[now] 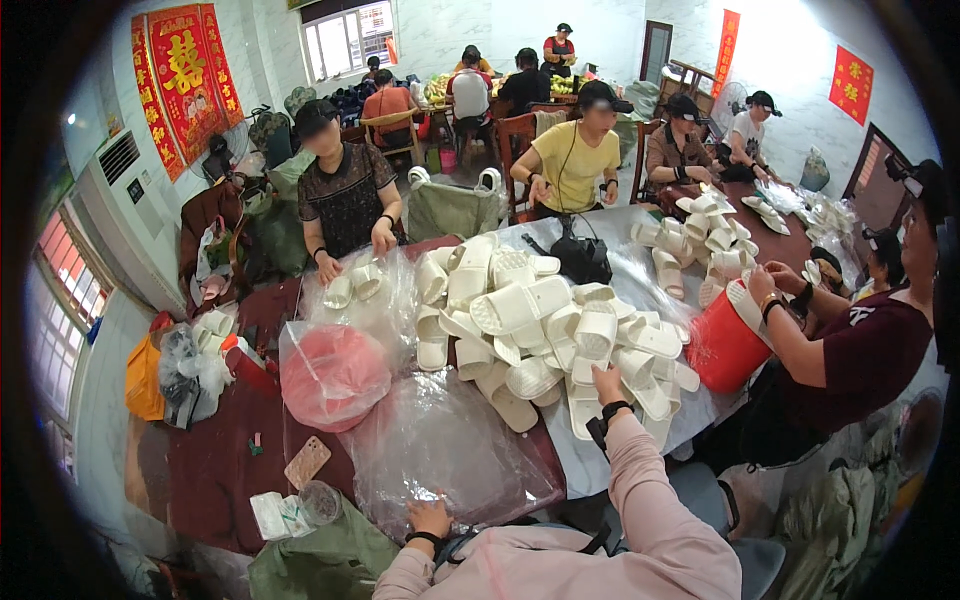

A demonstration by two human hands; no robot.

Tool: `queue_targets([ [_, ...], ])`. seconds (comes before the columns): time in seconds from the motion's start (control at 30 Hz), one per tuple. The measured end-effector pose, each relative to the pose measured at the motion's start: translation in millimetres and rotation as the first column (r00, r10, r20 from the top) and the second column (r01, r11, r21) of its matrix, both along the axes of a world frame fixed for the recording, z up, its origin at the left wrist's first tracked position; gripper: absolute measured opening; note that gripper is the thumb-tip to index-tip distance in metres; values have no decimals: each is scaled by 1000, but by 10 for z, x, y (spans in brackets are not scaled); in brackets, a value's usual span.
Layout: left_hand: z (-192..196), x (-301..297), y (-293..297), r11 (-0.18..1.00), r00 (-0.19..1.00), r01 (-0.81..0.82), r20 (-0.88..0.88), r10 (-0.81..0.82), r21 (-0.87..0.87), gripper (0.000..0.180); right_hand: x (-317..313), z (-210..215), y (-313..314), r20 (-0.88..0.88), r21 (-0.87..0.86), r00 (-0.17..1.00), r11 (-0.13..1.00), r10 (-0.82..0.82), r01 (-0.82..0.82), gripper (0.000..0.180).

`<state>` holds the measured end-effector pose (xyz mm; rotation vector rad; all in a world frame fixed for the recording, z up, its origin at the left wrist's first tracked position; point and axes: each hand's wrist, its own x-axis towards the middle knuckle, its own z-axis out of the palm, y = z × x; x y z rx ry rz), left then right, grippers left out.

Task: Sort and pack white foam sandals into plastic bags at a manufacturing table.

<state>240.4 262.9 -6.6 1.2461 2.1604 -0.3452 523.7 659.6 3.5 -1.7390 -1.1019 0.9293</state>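
While left hand (430,517) rests open on clear plastic bag (440,450), right hand (607,384) reaches, fingers loose, touching white slipper pile (540,330) on worktop (215,470).

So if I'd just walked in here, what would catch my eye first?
Most likely the big heap of white slippers in the middle of the table, with the right hand reaching into its near edge. Next, the red bucket at the right and the clear plastic bags spread in front, where the left hand rests. Red banners hang on the far left wall.
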Motion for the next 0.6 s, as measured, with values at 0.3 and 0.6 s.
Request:
queue_targets([
  [0.3,-162,-29,-38,999,1000,-18,-6,18,-32,76,-392,816,-153,-713,-14,696,990,87,-138,21],
  [0.6,-50,-28,-12,997,1000,-18,13,19,-80,77,-487,2033,-1160,-511,334,749,900,422,-279,29],
])
